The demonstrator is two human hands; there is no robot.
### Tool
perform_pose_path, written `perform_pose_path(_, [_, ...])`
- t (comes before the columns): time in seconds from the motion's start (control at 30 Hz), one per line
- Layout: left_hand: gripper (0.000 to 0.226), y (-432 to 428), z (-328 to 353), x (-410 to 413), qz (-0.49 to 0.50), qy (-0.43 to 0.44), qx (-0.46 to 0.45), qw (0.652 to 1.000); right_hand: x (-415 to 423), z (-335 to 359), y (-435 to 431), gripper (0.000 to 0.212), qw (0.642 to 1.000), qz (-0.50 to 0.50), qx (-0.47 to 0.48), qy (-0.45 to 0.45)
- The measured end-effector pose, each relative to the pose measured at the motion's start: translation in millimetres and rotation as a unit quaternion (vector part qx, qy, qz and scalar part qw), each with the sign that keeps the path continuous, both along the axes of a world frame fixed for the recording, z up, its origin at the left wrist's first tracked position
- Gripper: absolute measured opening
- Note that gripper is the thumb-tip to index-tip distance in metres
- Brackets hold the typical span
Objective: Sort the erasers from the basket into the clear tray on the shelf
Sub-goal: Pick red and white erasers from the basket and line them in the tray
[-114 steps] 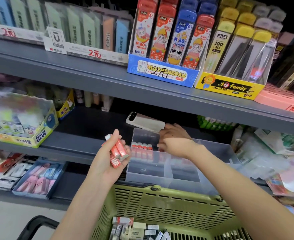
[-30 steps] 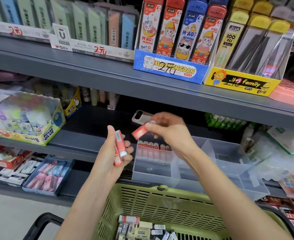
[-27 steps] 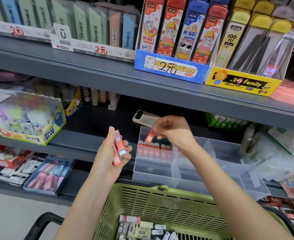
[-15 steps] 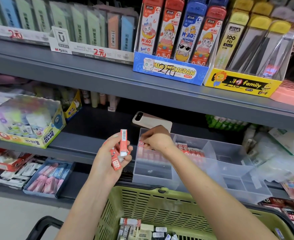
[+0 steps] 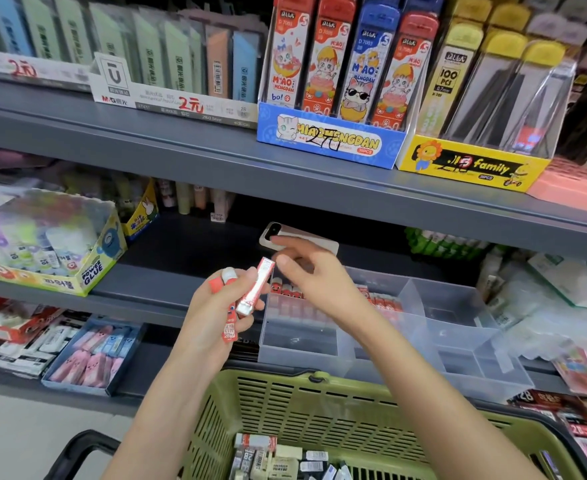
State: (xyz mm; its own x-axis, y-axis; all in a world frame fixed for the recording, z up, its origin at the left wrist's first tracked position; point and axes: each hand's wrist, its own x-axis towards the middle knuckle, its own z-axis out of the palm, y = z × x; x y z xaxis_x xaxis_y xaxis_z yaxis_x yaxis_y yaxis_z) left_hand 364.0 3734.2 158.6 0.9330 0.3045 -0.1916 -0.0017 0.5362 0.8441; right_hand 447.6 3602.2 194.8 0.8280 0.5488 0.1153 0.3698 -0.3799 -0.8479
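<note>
My left hand (image 5: 215, 306) holds a few red-and-white wrapped erasers (image 5: 254, 289) upright, just left of the clear tray (image 5: 299, 348) on the shelf. My right hand (image 5: 305, 271) hovers beside them with its fingers apart; thumb and forefinger are next to the top of the tallest eraser, holding nothing. A row of red erasers (image 5: 286, 291) stands in the tray's back left compartment, and more (image 5: 382, 301) show in the compartment to its right. Below, the green basket (image 5: 305, 403) holds several loose erasers (image 5: 274, 459).
A phone (image 5: 299, 235) lies on the shelf behind the tray. A glue display box (image 5: 53, 247) stands at the left, a blue box of pink erasers (image 5: 91, 355) sits on the lower shelf, and packaged goods crowd the right. The upper shelf carries pencil-lead boxes.
My right hand set an eraser into the tray's back left row, then lifted back to the erasers in my left hand. The left hand raised one eraser upward.
</note>
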Motion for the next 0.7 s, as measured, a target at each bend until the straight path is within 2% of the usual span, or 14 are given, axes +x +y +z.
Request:
perform_pose_path(0.03, [0.029, -0.5, 1.2, -1.2, -0.013, -0.008, 0.02, 1.0, -9.5, 3.6, -4.5, 0.031, 0.999, 0.043, 0.013, -0.017])
perform_pose_path(0.1, [0.029, -3.8, 4.4, -4.2, -0.047, -0.012, 0.061, 0.997, -24.7, 3.0, -15.2, 0.032, 0.99, 0.08, -0.032, -0.11])
perform_pose_path(0.17, [0.03, -9.8, 8.7, -7.2, -0.08, 0.0, 0.113, 0.99, -33.7, 0.7, -29.1, 0.03, 0.974, 0.064, -0.073, -0.203])
perform_pose_path(0.27, [0.036, -18.8, 17.2, -8.7, -0.092, 0.014, 0.139, 0.986, -39.3, -1.1, -57.3, 0.022, 0.968, 0.044, -0.067, -0.236])
perform_pose_path(0.33, [0.038, -25.1, 23.2, -8.3, -0.104, 0.008, 0.145, 0.984, -42.0, -2.2, -73.2, 0.014, 0.979, 0.03, -0.042, -0.198])
perform_pose_path(0.43, [0.039, -40.1, 29.0, -5.2, -0.117, -0.002, 0.145, 0.983, -45.4, -0.6, -89.3, 0.023, 0.996, 0.022, 0.017, -0.09])
perform_pose_path(0.53, [0.037, -54.3, 31.1, 0.5, -0.102, 0.022, 0.108, 0.989, -43.3, 0.2, -107.6, 0.021, 0.998, -0.011, 0.059, 0.008])
perform_pose_path(0.63, [0.051, -59.6, 30.7, 5.3, -0.071, 0.055, 0.078, 0.993, -25.3, 1.0, -129.3, 0.012, 0.981, -0.143, 0.109, 0.079])
perform_pose_path(0.7, [0.052, -61.3, 29.5, 7.5, -0.061, 0.076, 0.043, 0.994, -6.6, -0.6, -138.7, 0.021, 0.966, -0.25, 0.049, 0.037])
